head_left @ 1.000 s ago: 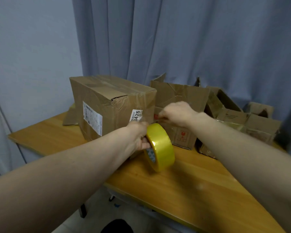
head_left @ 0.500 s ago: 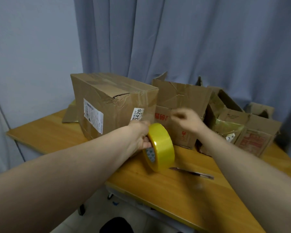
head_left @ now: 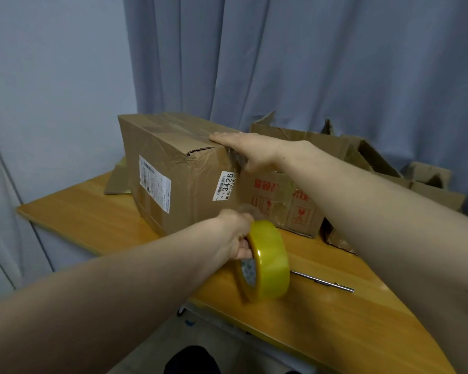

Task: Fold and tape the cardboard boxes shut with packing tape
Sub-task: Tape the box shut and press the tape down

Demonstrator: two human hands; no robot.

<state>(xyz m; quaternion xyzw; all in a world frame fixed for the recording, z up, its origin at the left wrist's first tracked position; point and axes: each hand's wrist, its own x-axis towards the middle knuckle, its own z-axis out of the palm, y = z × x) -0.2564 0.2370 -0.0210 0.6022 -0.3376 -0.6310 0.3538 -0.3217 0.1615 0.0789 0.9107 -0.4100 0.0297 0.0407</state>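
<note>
A large closed cardboard box [head_left: 173,168] with white labels stands on the wooden table [head_left: 92,217]. My right hand [head_left: 243,148] lies flat, fingers together, on the box's near top corner, pressing on a strip of clear tape that runs down the box's end. My left hand [head_left: 238,236] grips a yellow roll of packing tape [head_left: 265,260], held upright just in front of the box's lower corner. The stretch of tape between roll and box is faint and hard to make out.
A thin metal cutter [head_left: 324,282] lies on the table right of the roll. Behind the right arm stand an open box with red print [head_left: 289,203] and several more open boxes [head_left: 370,163]. A flat cardboard piece [head_left: 116,182] lies behind the large box. Curtains hang behind.
My right hand has swung left from the red-printed box and come down flat on the large box's top corner. The roll in my left hand stays roughly where it was.
</note>
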